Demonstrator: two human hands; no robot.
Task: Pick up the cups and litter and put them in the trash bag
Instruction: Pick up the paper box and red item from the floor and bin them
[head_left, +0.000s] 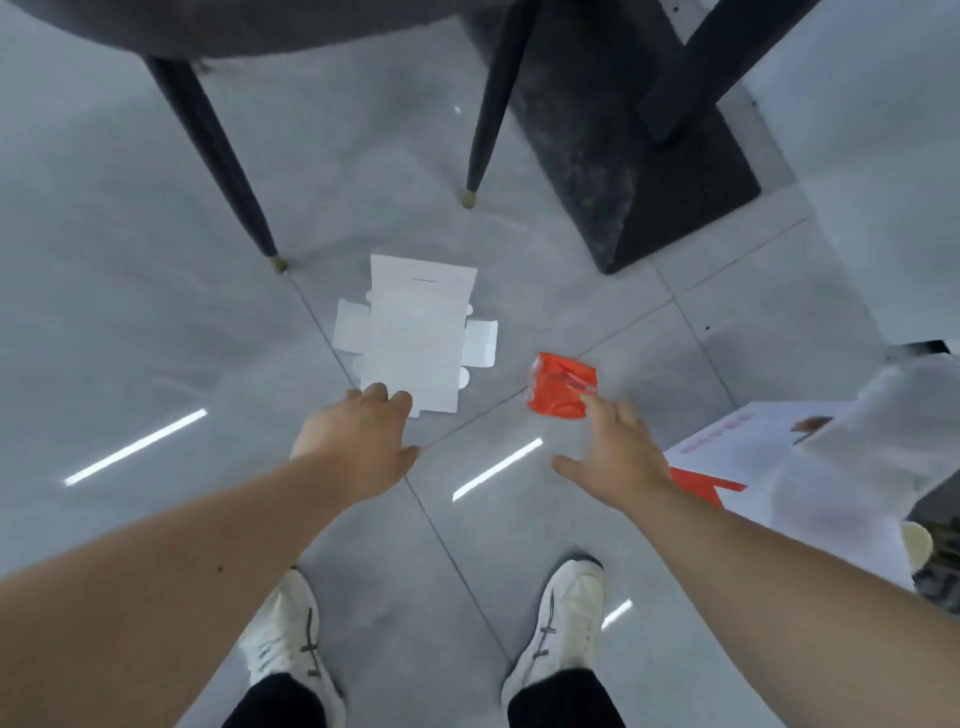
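A flattened white cardboard box (415, 332) lies on the grey tiled floor in front of me. To its right lies a crumpled orange wrapper (561, 387). My left hand (358, 441) hovers open, its fingertips at the near edge of the cardboard. My right hand (618, 452) is open too, with its fingertips just touching the near corner of the orange wrapper. Neither hand holds anything. At the far right a translucent white trash bag (852, 457) holds a white and orange printed sheet (727, 452) and a paper cup (917, 543).
Two black chair legs (218, 156) (493, 104) stand beyond the cardboard under a dark seat. A dark table base (623, 156) sits at the upper right. My white shoes (566, 623) are planted below my hands.
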